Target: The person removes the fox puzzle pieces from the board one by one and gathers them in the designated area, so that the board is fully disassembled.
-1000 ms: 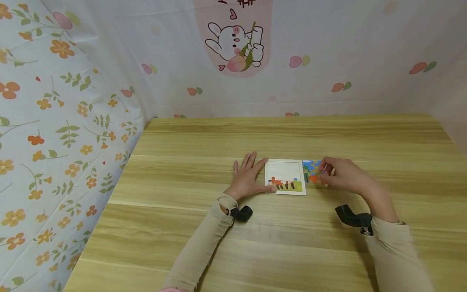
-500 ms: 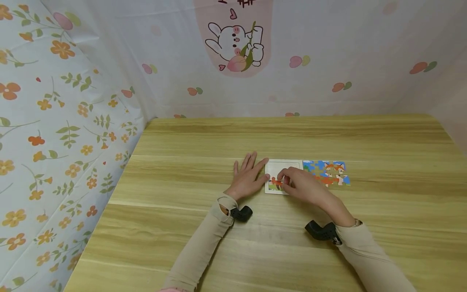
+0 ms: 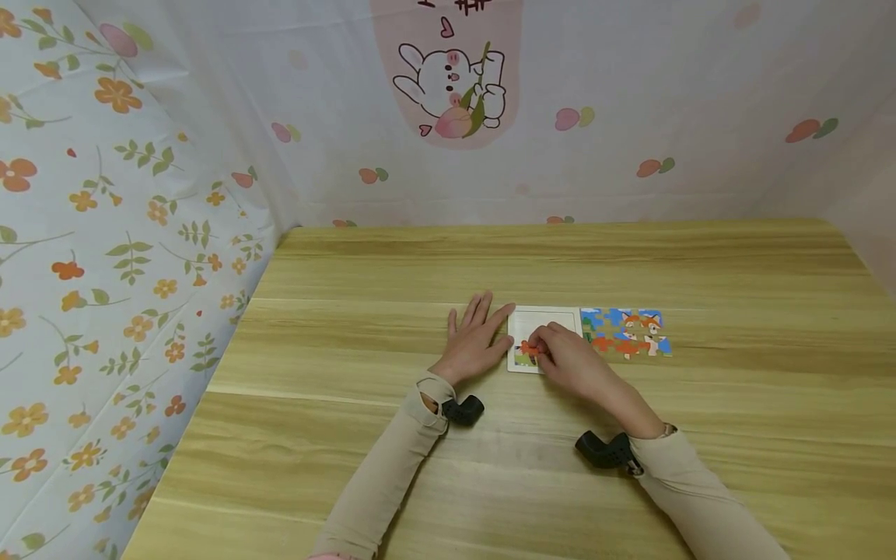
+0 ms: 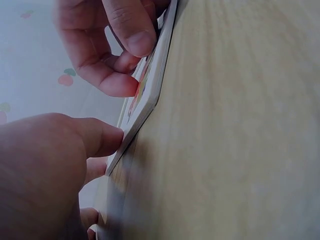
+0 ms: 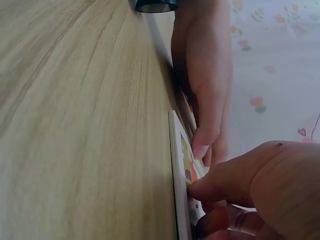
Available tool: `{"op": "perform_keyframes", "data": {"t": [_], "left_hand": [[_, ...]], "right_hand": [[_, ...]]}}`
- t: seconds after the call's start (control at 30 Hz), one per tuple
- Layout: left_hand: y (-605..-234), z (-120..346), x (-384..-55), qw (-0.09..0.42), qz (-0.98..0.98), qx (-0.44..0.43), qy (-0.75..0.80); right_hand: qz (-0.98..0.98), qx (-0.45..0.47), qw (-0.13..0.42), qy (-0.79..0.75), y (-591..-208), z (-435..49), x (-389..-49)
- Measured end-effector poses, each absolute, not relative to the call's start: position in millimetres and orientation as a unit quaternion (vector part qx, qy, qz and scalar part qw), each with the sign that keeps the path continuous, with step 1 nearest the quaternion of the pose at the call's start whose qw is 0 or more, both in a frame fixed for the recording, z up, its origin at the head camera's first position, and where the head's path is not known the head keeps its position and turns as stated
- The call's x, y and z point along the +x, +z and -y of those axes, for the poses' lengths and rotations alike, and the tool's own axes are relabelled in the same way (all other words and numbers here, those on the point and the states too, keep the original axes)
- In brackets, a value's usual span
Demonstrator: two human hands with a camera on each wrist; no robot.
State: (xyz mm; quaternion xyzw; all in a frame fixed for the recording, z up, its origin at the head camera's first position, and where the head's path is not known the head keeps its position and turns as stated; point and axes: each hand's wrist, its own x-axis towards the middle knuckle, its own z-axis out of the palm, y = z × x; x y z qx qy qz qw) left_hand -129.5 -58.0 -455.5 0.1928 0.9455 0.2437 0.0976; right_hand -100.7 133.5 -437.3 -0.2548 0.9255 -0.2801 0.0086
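A white puzzle tray point(image 3: 512, 327) lies flat on the table, with orange and green puzzle pieces point(image 3: 526, 348) along its lower part. Spread on the table, my left hand point(image 3: 476, 344) touches the tray's left edge with thumb and index finger; the left wrist view shows its thumb point(image 4: 102, 136) against the rim. Over the tray, my right hand point(image 3: 572, 359) has its thumb and fingers curled together at a puzzle piece, pinching it low against the picture. That piece is mostly hidden by the fingers. In the right wrist view, the right thumb point(image 5: 215, 181) comes down onto the pictured surface.
Right of the tray lies a group of loosely joined puzzle pieces point(image 3: 658, 346) with a fox face, orange and blue. The wooden table point(image 3: 420, 264) extends around them. A printed cloth point(image 3: 315, 78) hangs behind, and a floral one point(image 3: 161, 233) at the left.
My right hand has moved left from the loose pieces onto the tray, then slightly farther left. My left thumb has drawn back from the tray's lower part to its left edge.
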Motion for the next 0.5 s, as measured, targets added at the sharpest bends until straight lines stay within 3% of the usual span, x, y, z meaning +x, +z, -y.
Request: {"op": "perform_keyframes", "data": {"t": [0.5], "left_hand": [[-453.2, 56.8, -129.6, 0.098, -0.948, 0.194, 0.234]], "right_hand": [[-0.912, -0.272, 0.012, -0.307, -440.3, -137.1, -103.3]]}}
